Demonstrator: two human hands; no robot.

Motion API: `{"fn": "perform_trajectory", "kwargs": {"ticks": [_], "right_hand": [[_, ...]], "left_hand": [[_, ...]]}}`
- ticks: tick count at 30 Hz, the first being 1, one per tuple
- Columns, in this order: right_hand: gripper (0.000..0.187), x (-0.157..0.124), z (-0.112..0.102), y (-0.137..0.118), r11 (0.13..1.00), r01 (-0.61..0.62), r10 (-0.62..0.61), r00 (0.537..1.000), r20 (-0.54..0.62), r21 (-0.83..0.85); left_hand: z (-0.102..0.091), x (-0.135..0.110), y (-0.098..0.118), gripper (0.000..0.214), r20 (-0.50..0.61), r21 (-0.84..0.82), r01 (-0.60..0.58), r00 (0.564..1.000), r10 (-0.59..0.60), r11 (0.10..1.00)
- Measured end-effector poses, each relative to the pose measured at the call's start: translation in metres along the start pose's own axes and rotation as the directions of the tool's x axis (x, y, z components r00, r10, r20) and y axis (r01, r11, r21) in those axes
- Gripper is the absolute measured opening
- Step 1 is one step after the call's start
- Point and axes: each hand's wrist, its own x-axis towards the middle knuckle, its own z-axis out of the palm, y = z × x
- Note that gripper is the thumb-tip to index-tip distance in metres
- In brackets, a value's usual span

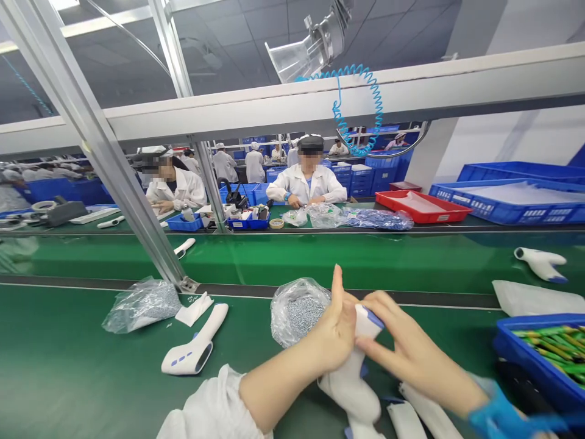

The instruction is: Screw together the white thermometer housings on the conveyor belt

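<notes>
My left hand (333, 332) and my right hand (411, 347) both grip a white gun-shaped plastic device (354, 381) with a blue-trimmed top, held upright over the green conveyor belt (82, 384). My hands hide most of its upper part. Just behind my left hand lies a clear plastic bag of small grey screws (301, 311). A similar device (192, 344) lies on the belt to the left. Blue glove material (500, 414) shows at my right wrist. Two long white parts (411, 417) lie under my right forearm.
A blue crate of green-and-yellow sticks (543, 353) sits at the right, and another bag of screws (141, 305) lies left. A metal post (137, 189) rises ahead. Beyond a second belt, co-workers in white coats (306, 186) sit among blue crates and a red tray (423, 204).
</notes>
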Motion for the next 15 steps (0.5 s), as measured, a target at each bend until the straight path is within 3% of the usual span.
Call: {"fn": "perform_trajectory", "kwargs": {"ticks": [2,3,5,6,9,12,15], "right_hand": [[0.029,0.029,-0.021,0.026,0.991,-0.129,0.13,0.991,-0.039,0.026],[0.024,0.044,-0.031,0.043,0.976,-0.217,0.22,0.965,-0.144,0.035],[0.02,0.072,-0.045,0.076,0.911,-0.404,0.41,0.861,-0.302,0.086],[0.024,0.083,-0.049,0.091,0.879,-0.463,0.473,0.821,-0.32,0.113],[0.026,0.102,-0.049,0.12,0.823,-0.557,0.565,0.779,-0.272,0.115],[0.022,0.1,-0.05,0.126,0.794,-0.607,0.6,0.771,-0.211,0.038],[0.016,0.071,-0.079,0.118,0.827,-0.55,0.53,0.832,-0.164,-0.114]], "left_hand": [[-0.004,0.002,-0.01,0.085,-0.116,0.19,0.043,0.993,-0.021,0.981],[-0.005,-0.002,-0.015,0.078,-0.137,0.274,0.086,0.989,-0.05,0.958],[-0.004,-0.015,-0.023,0.06,-0.066,0.427,0.185,0.983,-0.173,0.885],[0.0,-0.021,-0.025,0.053,0.005,0.516,0.217,0.967,-0.256,0.829],[0.019,-0.031,-0.025,0.052,0.107,0.79,0.211,0.877,-0.468,0.575],[0.037,-0.023,-0.023,0.057,0.102,0.907,0.157,0.818,-0.566,0.392],[0.045,-0.02,-0.033,0.038,0.185,0.938,0.033,0.794,-0.58,0.344]]}}
